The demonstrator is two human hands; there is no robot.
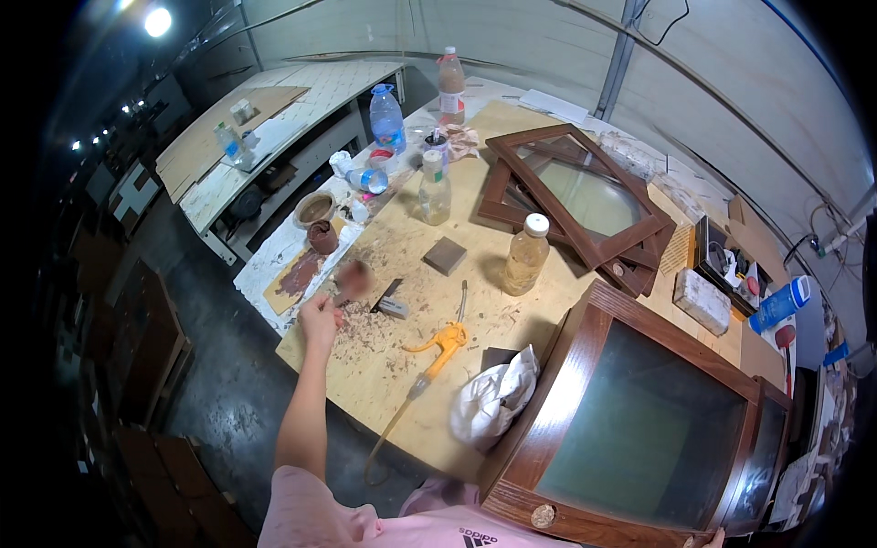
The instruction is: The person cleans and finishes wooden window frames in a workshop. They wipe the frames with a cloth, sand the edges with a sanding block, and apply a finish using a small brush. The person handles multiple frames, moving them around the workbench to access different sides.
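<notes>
My left hand (320, 318) is closed on a small blurred tool (354, 279) with a short handle and a rounded, brownish end; motion hides its exact kind. It is over the table's left edge, near a brown cup (322, 237) and a board smeared with brown paste (297, 274). At the lower right stands a dark brown wooden cabinet (539, 402) with glass panels, its corner bearing a pale round patch (543, 517). Only fingertips of my right hand (717, 537) show, curled on the cabinet's near lower edge; the rest is hidden.
On the table (393, 352) lie an orange air blow gun (446, 340) with its hose, a small square (393, 308), a brown block (445, 256) and a crumpled white cloth (496, 397). A bottle (527, 256) stands by stacked wooden glass frames (566, 196). More bottles (387, 119) stand behind.
</notes>
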